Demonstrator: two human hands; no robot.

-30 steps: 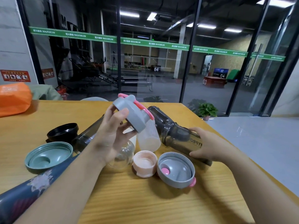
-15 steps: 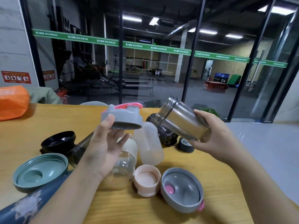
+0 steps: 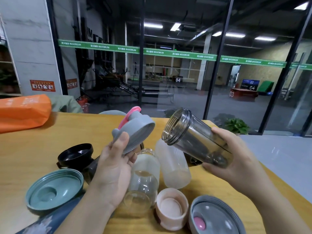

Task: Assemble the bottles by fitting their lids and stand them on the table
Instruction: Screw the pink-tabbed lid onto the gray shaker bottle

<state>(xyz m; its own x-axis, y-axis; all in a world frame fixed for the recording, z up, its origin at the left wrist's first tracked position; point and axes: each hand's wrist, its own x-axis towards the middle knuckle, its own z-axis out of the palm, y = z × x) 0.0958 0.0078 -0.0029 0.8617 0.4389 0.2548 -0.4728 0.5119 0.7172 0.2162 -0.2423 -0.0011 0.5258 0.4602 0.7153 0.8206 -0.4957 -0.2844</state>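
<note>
Your left hand grips the grey lid; your right hand, fingers curled round it, holds the smoky bottle (mouth tilted lidward) above the tabletop.

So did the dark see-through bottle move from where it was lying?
Yes. The dark bottle was lying on the table; now the right hand holds it up above the table, mouth tilted toward the grey lid.
</note>
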